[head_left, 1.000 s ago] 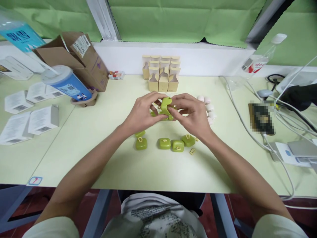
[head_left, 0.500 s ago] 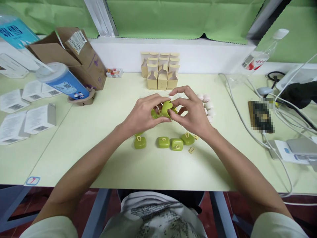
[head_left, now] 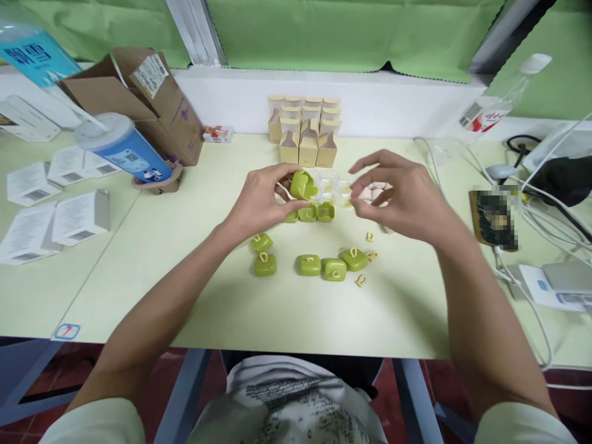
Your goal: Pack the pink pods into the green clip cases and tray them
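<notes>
My left hand (head_left: 263, 198) grips a small green case (head_left: 302, 186) with a scalloped rim, between thumb and fingers, above the table. Apart from it, my right hand (head_left: 400, 194) hovers with fingers spread and nothing seen in them, by a group of pale whitish pieces (head_left: 375, 190) that it partly hides. Behind the held case is a clear plastic tray (head_left: 329, 180) with rounded cells. Open green cups (head_left: 325, 212) stand in a row below my left fingers. Nearer me lie several glossy green lids (head_left: 309, 265) with beige loops, and a loose beige loop (head_left: 361, 280).
Small open cardboard boxes (head_left: 308, 142) stand in rows at the back wall. To the left are a brown carton (head_left: 171, 111), a blue cup (head_left: 134, 157) in a holder and white boxes (head_left: 81, 217). Cables (head_left: 527, 308) and a clear bottle (head_left: 499, 105) are at right.
My right hand has let go of the green case and moved right towards the whitish pieces. My left hand keeps the case, now tilted, and the row of cups beneath has come into view.
</notes>
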`<state>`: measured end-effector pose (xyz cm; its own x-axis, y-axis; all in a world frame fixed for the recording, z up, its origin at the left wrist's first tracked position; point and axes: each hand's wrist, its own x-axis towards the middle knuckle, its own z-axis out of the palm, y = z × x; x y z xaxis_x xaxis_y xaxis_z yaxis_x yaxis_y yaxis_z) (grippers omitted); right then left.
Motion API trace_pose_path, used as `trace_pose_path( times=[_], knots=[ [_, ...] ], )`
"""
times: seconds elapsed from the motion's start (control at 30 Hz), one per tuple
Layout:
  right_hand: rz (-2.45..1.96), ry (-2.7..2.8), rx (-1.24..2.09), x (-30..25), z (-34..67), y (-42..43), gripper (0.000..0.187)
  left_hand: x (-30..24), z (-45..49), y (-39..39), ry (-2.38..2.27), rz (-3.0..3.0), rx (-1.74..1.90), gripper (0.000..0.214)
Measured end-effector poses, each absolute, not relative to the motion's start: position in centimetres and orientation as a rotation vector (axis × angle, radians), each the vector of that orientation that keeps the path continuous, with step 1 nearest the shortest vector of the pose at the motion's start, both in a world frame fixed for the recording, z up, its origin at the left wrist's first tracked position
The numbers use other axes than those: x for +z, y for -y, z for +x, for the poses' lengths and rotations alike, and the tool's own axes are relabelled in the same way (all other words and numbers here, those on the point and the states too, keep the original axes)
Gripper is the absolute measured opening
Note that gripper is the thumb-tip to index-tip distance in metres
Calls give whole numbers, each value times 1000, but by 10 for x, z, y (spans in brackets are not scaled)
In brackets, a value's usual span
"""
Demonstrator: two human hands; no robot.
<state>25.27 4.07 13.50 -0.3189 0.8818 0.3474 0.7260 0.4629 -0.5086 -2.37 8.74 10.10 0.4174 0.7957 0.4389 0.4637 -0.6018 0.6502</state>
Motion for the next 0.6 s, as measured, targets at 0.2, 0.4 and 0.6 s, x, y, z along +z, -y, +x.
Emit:
trace_pose_path(
  times=[0.2, 0.4, 0.6],
  knots=[
    [-1751, 2751, 824, 113, 296, -58, 21, 105, -27, -91, -1144, 2106, 948, 57],
    [-1297, 2340, 472, 127, 252, -43, 17, 99, -19, -87, -915, 1863, 773, 60],
    [-1238, 2419, 412, 133, 236, -35, 13, 102, -17, -84, -908, 1908, 648, 63]
  ],
)
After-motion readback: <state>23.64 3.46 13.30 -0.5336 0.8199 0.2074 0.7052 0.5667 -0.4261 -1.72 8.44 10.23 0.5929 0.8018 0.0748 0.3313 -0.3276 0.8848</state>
